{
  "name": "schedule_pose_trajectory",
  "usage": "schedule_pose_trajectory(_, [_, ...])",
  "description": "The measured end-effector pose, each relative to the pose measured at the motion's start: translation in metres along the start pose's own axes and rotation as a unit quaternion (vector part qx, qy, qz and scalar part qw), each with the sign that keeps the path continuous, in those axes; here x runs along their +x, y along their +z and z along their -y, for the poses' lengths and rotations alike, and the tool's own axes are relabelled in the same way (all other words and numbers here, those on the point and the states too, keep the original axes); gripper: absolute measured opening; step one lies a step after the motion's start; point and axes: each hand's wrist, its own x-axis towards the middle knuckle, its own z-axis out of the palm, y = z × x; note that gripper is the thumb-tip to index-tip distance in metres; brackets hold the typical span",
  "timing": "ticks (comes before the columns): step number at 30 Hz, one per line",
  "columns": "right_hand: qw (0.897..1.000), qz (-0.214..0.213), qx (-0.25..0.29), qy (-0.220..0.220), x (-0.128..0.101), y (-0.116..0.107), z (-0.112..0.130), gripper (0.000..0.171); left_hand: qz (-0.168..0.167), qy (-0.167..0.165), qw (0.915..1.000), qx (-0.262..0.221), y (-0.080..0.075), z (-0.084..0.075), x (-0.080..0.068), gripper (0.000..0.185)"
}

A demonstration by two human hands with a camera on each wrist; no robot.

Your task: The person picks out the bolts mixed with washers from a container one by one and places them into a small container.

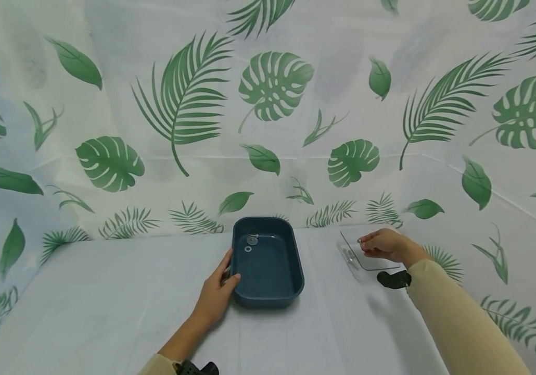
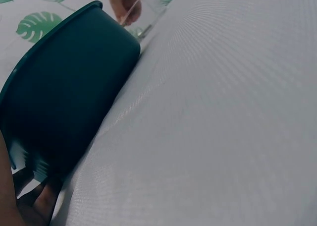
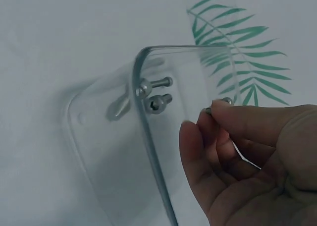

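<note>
Your left hand (image 1: pixel 215 297) rested against the lower left side of the dark blue tub (image 1: pixel 268 262) at the centre of the head view, thumb lying on the rim and fingers straight along the outer wall, so it steadied the tub without curling round it. In the left wrist view the tub's wall (image 2: pixel 64 92) filled the left half of the frame, with only fingertips showing at the lower left corner. Two small washers (image 1: pixel 251 242) lay inside the tub near its far left corner. Your right hand (image 1: pixel 382 245), to the right of the tub and well apart from it, hovered over the clear plastic tray (image 1: pixel 359 255) on the white desk (image 1: pixel 109 302). Its thumb and forefinger pinched a small metal screw (image 3: pixel 218 104) just above the tray's near edge, the other fingers curled loosely beneath. In the right wrist view the tray (image 3: pixel 99 151) sat left of the hand (image 3: pixel 247 161), and two more bolts (image 3: pixel 153 94) lay inside it, side by side, just up and left of the pinched screw and not touching your fingers.
</note>
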Motion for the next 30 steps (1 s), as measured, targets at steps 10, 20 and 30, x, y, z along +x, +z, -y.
schedule_pose_trajectory(10, [0.999,-0.013,-0.028,0.018,0.017,0.008,-0.011,0.031,0.001,0.001,1.0000,-0.003,-0.001,0.001,0.001,0.064])
schedule_pose_trajectory(20, [0.998,-0.022,-0.045,0.045,0.022,0.015,-0.015,0.019,0.003,0.003,1.0000,-0.006,-0.001,-0.001,0.002,0.064])
schedule_pose_trajectory(30, [0.998,-0.029,-0.037,0.045,0.021,0.016,-0.010,0.023,0.002,0.002,1.0000,-0.007,-0.001,0.001,0.001,0.064])
